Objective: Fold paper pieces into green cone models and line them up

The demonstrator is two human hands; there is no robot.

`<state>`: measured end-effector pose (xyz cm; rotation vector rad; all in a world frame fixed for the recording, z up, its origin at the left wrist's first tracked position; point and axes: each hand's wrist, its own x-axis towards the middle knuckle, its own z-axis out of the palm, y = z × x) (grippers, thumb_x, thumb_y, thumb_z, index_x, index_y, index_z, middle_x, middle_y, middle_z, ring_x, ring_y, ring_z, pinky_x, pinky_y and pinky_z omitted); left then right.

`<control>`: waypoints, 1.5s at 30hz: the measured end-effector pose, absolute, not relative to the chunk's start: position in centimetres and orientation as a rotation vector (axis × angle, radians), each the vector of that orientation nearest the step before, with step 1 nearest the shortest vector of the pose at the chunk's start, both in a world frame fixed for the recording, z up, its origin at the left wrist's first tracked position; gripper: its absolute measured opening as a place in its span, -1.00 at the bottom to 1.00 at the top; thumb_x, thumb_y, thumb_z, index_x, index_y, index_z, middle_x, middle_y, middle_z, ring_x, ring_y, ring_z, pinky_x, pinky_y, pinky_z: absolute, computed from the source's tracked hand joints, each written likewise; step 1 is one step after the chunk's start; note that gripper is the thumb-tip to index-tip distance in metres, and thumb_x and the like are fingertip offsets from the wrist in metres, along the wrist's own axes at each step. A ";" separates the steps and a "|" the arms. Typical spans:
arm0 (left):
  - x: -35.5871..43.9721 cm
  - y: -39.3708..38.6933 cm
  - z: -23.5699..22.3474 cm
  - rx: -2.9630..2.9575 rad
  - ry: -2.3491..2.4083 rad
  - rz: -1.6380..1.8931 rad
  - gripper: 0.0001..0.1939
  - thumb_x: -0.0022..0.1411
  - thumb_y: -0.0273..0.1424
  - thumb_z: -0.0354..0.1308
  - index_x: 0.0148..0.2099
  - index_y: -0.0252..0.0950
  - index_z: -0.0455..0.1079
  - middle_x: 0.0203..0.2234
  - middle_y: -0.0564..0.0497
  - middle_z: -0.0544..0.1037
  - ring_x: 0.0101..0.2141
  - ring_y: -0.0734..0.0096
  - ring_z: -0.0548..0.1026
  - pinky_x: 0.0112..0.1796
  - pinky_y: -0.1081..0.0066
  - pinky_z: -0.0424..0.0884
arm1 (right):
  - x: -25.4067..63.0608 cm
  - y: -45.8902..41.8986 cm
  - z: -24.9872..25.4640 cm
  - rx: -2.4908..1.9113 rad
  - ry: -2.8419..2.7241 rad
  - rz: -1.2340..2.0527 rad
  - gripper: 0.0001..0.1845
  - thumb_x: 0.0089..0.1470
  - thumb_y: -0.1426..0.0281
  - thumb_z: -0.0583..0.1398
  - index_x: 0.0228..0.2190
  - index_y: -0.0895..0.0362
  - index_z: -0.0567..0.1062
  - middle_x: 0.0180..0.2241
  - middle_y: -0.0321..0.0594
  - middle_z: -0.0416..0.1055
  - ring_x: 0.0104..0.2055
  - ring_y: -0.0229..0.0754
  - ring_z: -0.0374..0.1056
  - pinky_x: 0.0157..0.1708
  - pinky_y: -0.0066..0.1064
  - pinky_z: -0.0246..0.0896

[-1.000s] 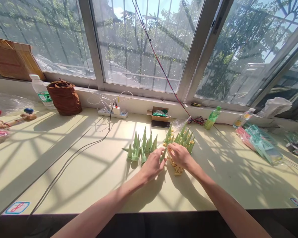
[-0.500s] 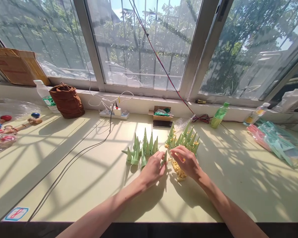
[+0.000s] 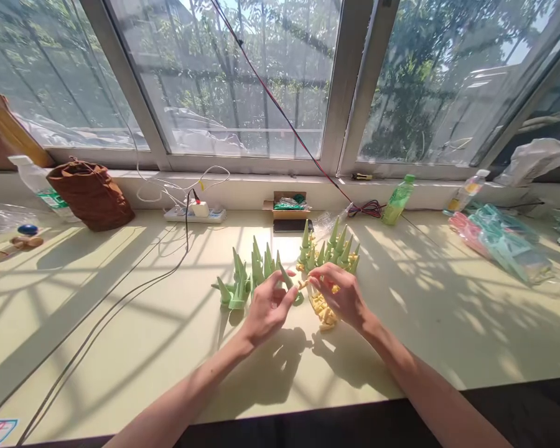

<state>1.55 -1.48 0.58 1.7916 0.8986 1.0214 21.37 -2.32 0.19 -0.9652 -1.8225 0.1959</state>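
Note:
My left hand [image 3: 267, 308] is closed around a green cone [image 3: 285, 277], which tilts with its tip up and its wider end toward my right hand. A small yellow piece [image 3: 303, 285] sits in the fingertips of my right hand [image 3: 341, 294], close beside the cone; whether the two touch I cannot tell. Under and beside the right hand lies a pile of small yellow pieces [image 3: 324, 313]. Several green cones [image 3: 238, 292] stand beyond my left hand, one of them lying on its side. Another cluster of green cones [image 3: 338, 246], with yellow bits among them, is beyond the right hand.
Behind the cones are a small open cardboard box [image 3: 292, 213] and a dark phone-like slab [image 3: 293, 226]. A green bottle [image 3: 398, 200] and plastic-wrapped items [image 3: 499, 239] lie right. On the left are a brown pouch [image 3: 91, 194], a power strip [image 3: 193, 215] and a black cable [image 3: 135, 287].
The view has shifted to the right. The cone in my left hand has turned so its base faces right, and a yellow piece now shows at my right fingertips, nearer the cone.

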 end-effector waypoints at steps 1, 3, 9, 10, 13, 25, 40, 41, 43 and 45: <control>1.6 -1.5 0.6 1.778 0.892 1.035 -0.71 0.31 -0.26 0.10 0.02 -0.27 0.27 -0.59 0.16 0.32 -0.65 0.58 0.26 -0.61 0.56 0.21 | 21.3 -2.4 0.2 -0.966 -1.820 0.198 -0.93 0.23 0.43 0.16 -0.28 0.13 0.47 -0.38 -0.22 0.42 -0.49 -0.32 0.26 -0.48 -0.48 0.23; 1.6 -1.4 0.6 1.746 0.876 1.061 -0.68 0.30 -0.26 0.10 0.05 -0.26 0.27 -0.55 0.14 0.34 -0.64 0.59 0.28 -0.62 0.57 0.22 | 21.3 -2.5 0.2 -0.968 -1.813 0.201 -0.93 0.23 0.44 0.16 -0.28 0.13 0.46 -0.38 -0.22 0.42 -0.48 -0.31 0.26 -0.49 -0.49 0.22; 1.7 -1.2 1.0 1.589 0.830 1.098 -0.64 0.29 -0.21 0.13 0.05 -0.29 0.30 -0.58 0.14 0.33 -0.68 0.63 0.24 -0.69 0.59 0.17 | 21.2 -2.6 0.3 -0.985 -1.805 0.213 -0.91 0.24 0.41 0.14 -0.28 0.12 0.46 -0.39 -0.23 0.40 -0.48 -0.31 0.27 -0.51 -0.49 0.22; 1.7 -1.2 1.1 1.569 0.830 1.097 -0.63 0.28 -0.20 0.13 0.05 -0.29 0.31 -0.59 0.15 0.32 -0.69 0.64 0.24 -0.69 0.60 0.16 | 21.1 -2.6 0.4 -0.992 -1.806 0.216 -0.90 0.24 0.40 0.13 -0.28 0.12 0.46 -0.39 -0.23 0.40 -0.48 -0.31 0.27 -0.51 -0.48 0.22; 1.7 -1.3 1.2 1.531 0.833 1.099 -0.60 0.26 -0.19 0.16 0.04 -0.31 0.32 -0.57 0.13 0.33 -0.69 0.66 0.23 -0.71 0.61 0.16 | 21.1 -2.7 0.4 -1.013 -1.801 0.221 -0.87 0.25 0.37 0.12 -0.28 0.11 0.46 -0.38 -0.22 0.41 -0.49 -0.30 0.27 -0.49 -0.46 0.24; 1.7 -1.3 1.0 1.521 0.817 1.063 -0.60 0.25 -0.19 0.17 0.05 -0.30 0.34 -0.57 0.13 0.31 -0.68 0.63 0.26 -0.70 0.58 0.23 | 21.0 -2.5 -0.4 -1.001 -1.813 0.278 -0.88 0.24 0.33 0.15 -0.29 0.10 0.48 -0.37 -0.23 0.42 -0.46 -0.29 0.28 -0.42 -0.43 0.26; 1.7 -1.1 0.5 1.630 0.924 1.122 -0.65 0.27 -0.20 0.14 0.03 -0.28 0.34 -0.27 -0.01 0.46 -0.63 0.65 0.32 -0.67 0.57 0.23 | 20.6 -2.6 -0.3 -0.972 -1.857 0.333 -0.89 0.23 0.37 0.16 -0.21 0.06 0.49 -0.33 -0.22 0.43 -0.45 -0.29 0.32 -0.43 -0.43 0.30; 1.7 -1.1 0.6 1.644 0.934 1.110 -0.64 0.27 -0.20 0.14 0.03 -0.28 0.34 -0.26 -0.02 0.47 -0.63 0.65 0.32 -0.66 0.57 0.24 | 20.6 -2.6 -0.3 -0.977 -1.860 0.340 -0.88 0.23 0.36 0.16 -0.22 0.06 0.49 -0.33 -0.22 0.43 -0.46 -0.29 0.31 -0.44 -0.43 0.30; 1.6 -1.2 0.7 1.667 0.948 1.084 -0.65 0.28 -0.21 0.13 0.04 -0.28 0.33 -0.23 -0.04 0.48 -0.62 0.64 0.33 -0.66 0.56 0.26 | 20.6 -2.6 -0.4 -0.993 -1.866 0.349 -0.88 0.23 0.35 0.16 -0.23 0.07 0.49 -0.34 -0.23 0.43 -0.47 -0.29 0.31 -0.44 -0.43 0.30; 1.6 -1.2 0.8 1.673 0.947 1.075 -0.65 0.28 -0.21 0.13 0.03 -0.29 0.33 -0.21 -0.06 0.49 -0.61 0.63 0.35 -0.66 0.56 0.27 | 20.6 -2.6 -0.6 -1.009 -1.868 0.355 -0.88 0.23 0.35 0.16 -0.24 0.07 0.50 -0.34 -0.23 0.42 -0.47 -0.29 0.30 -0.43 -0.43 0.30</control>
